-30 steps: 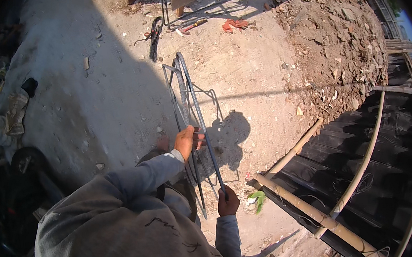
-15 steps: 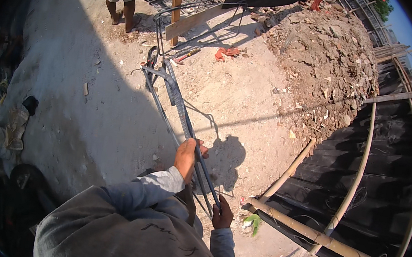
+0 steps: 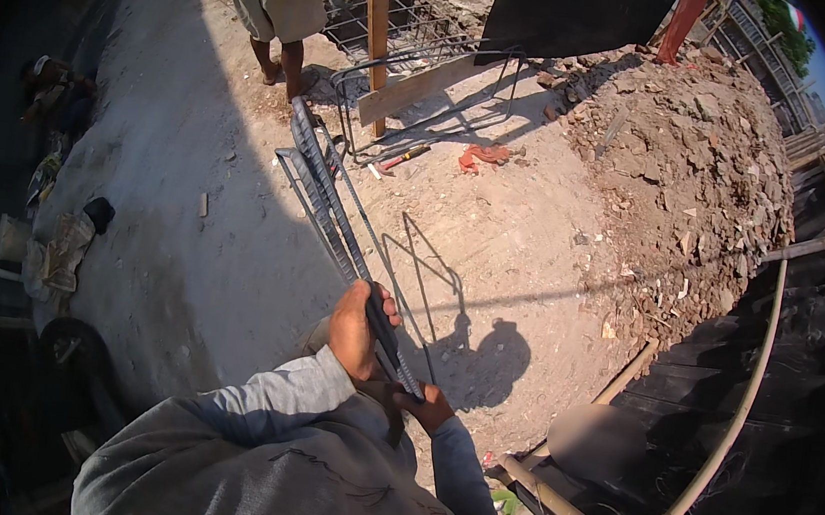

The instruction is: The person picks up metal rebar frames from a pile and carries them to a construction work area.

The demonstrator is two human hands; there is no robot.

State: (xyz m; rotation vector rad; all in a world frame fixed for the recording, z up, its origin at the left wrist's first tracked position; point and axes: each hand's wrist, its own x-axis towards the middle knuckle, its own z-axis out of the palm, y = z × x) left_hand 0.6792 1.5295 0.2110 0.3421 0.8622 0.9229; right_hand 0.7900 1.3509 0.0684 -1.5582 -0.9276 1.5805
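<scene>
A bundle of grey ribbed steel rebar (image 3: pixel 332 214), bent at its far end, slants up and away from my body above the sandy ground. My left hand (image 3: pixel 354 332) is closed around its middle part, thumb lying along the bars. Lower and to the right, my right hand (image 3: pixel 429 410) is wrapped around the near end, close to my waist. Part of the near end is hidden behind my hands and sleeves. Beyond the bundle, a hammer (image 3: pixel 401 160) with a reddish handle lies on the ground beside an orange-red cloth (image 3: pixel 483 157).
A person (image 3: pixel 272 12) in shorts stands at the far left near a rebar grid (image 3: pixel 407 21). A bent rebar frame (image 3: pixel 512 77) leans around a wooden post (image 3: pixel 376 32). Rubble (image 3: pixel 681 185) is heaped at right, above black sheeting (image 3: pixel 721 381) with bamboo poles (image 3: pixel 742 418).
The bundle's far end has swung up and left, and its bars look more spread. My right hand has moved up and left, nearer my left hand. The view has shifted.
</scene>
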